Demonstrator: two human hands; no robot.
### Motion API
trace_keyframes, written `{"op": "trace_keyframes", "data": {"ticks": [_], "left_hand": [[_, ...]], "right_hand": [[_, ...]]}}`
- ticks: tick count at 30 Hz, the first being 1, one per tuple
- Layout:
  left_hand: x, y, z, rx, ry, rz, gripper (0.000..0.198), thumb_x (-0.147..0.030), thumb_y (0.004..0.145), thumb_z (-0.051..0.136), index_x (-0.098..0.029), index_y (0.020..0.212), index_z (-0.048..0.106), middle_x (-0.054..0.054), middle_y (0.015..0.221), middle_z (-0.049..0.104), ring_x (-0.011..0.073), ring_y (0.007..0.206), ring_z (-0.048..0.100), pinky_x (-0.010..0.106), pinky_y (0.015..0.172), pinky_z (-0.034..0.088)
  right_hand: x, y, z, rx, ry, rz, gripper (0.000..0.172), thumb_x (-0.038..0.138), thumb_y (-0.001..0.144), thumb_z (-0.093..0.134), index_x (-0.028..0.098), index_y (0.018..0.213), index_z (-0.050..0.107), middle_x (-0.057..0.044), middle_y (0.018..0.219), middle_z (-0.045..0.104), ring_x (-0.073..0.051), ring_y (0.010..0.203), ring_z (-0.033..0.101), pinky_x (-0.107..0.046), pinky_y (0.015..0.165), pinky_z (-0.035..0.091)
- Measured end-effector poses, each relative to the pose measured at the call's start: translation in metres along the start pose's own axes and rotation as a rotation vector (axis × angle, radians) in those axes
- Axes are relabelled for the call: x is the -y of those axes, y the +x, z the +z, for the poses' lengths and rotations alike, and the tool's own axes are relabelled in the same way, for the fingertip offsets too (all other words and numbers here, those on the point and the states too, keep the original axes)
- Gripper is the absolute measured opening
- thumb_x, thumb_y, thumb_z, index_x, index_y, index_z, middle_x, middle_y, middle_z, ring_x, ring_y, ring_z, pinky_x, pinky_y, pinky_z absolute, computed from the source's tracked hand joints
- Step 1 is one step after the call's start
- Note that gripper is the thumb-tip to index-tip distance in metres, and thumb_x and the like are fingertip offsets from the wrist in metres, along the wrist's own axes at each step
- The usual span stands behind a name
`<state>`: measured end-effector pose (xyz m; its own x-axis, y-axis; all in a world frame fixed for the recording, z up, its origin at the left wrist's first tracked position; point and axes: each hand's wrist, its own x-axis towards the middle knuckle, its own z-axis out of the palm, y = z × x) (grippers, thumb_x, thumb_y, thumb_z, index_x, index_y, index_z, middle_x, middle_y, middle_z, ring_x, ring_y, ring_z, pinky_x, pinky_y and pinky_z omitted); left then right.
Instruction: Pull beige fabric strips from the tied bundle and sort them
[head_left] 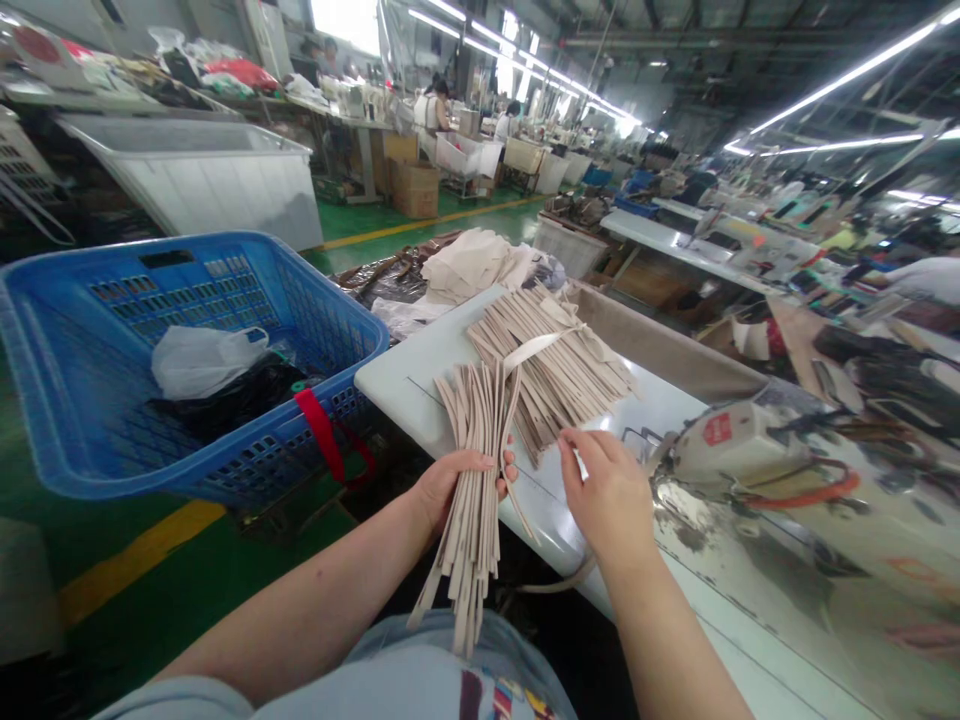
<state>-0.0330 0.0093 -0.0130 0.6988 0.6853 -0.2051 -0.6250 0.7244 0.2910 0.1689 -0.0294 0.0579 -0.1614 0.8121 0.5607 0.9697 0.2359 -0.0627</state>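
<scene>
My left hand [444, 484] is wrapped round a bundle of narrow beige strips [474, 520], which fan out above and below the grip in front of my body. One strip in the bundle sticks out to the right, past my fingertips. Beyond it, a wide pile of similar strips [551, 365] lies on the white sewing table, with a paler, wider band [544, 347] across its top. My right hand [613, 495] is over the table by the pile's near right edge, thumb and forefinger pinched together. What they hold, if anything, cannot be made out.
A blue basket [195, 468] with plastic bags stands on the left, a red strap on its side. To the right is a sewing machine [750, 460] on the table [412, 372]. Pale cloth pieces [476, 265] lie behind. A white bin [225, 180] and people are farther back.
</scene>
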Motion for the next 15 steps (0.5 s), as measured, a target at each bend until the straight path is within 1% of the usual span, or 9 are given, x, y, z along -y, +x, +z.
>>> {"op": "trace_keyframes", "data": {"ticks": [1,3,5,7,9,11,13,15], "left_hand": [[0.0,-0.001,0.0,0.008,0.009,-0.002,0.051,-0.005,0.07,0.069,-0.008,0.12,0.062,0.009,0.095,0.068,0.018,0.085,0.068,0.022,0.07,0.057],[0.0,-0.003,-0.002,0.022,0.023,-0.002,0.052,-0.006,0.07,0.069,-0.009,0.121,0.062,0.009,0.096,0.069,0.0184,0.086,0.068,0.022,0.071,0.057],[0.001,-0.004,-0.006,0.025,0.035,-0.016,0.051,-0.007,0.071,0.068,-0.008,0.121,0.062,0.011,0.101,0.07,0.0198,0.091,0.069,0.023,0.074,0.057],[0.0,-0.005,-0.01,0.031,0.047,-0.047,0.05,-0.009,0.074,0.067,-0.006,0.124,0.061,0.015,0.109,0.07,0.022,0.099,0.068,0.023,0.079,0.057],[0.0,-0.005,-0.014,0.05,0.051,-0.079,0.052,-0.01,0.077,0.064,-0.004,0.128,0.059,0.018,0.118,0.068,0.024,0.107,0.067,0.023,0.081,0.057],[0.0,-0.004,-0.015,0.073,0.041,-0.093,0.055,-0.011,0.078,0.063,-0.004,0.132,0.056,0.019,0.123,0.066,0.0252,0.114,0.064,0.023,0.082,0.056],[0.0,-0.003,-0.015,0.082,0.023,-0.091,0.055,-0.01,0.078,0.062,-0.005,0.132,0.056,0.019,0.124,0.066,0.0256,0.117,0.063,0.023,0.082,0.056],[0.0,-0.002,-0.013,0.073,0.015,-0.085,0.053,-0.009,0.077,0.062,-0.006,0.13,0.057,0.018,0.121,0.067,0.025,0.115,0.064,0.023,0.082,0.057]], "right_hand": [[-0.007,0.006,0.006,-0.018,-0.064,0.034,0.023,0.028,0.099,0.052,0.015,0.11,0.067,-0.01,0.098,0.069,-0.025,0.092,0.06,-0.034,0.083,0.044],[-0.018,0.016,0.017,0.022,-0.151,0.047,0.025,0.026,0.096,0.056,0.013,0.116,0.065,-0.012,0.103,0.069,-0.027,0.094,0.06,-0.036,0.084,0.044],[-0.025,0.021,0.025,0.086,-0.201,0.028,0.023,0.021,0.095,0.056,0.014,0.114,0.066,-0.01,0.1,0.07,-0.027,0.092,0.06,-0.035,0.082,0.043],[-0.027,0.023,0.027,0.115,-0.234,0.011,0.02,0.015,0.094,0.053,0.015,0.108,0.068,-0.009,0.094,0.07,-0.026,0.089,0.06,-0.035,0.08,0.043],[-0.025,0.023,0.024,0.089,-0.245,0.012,0.02,0.013,0.093,0.052,0.016,0.102,0.069,-0.009,0.091,0.069,-0.026,0.088,0.059,-0.035,0.08,0.042],[-0.021,0.022,0.018,0.027,-0.219,0.045,0.02,0.015,0.093,0.051,0.015,0.1,0.07,-0.011,0.091,0.068,-0.026,0.089,0.059,-0.035,0.081,0.043],[-0.016,0.02,0.011,-0.027,-0.142,0.11,0.021,0.017,0.093,0.05,0.014,0.1,0.07,-0.01,0.09,0.067,-0.025,0.086,0.06,-0.034,0.079,0.044],[-0.01,0.016,0.003,-0.056,-0.025,0.183,0.021,0.018,0.091,0.051,0.015,0.102,0.07,-0.007,0.085,0.065,-0.022,0.079,0.06,-0.033,0.076,0.045]]}}
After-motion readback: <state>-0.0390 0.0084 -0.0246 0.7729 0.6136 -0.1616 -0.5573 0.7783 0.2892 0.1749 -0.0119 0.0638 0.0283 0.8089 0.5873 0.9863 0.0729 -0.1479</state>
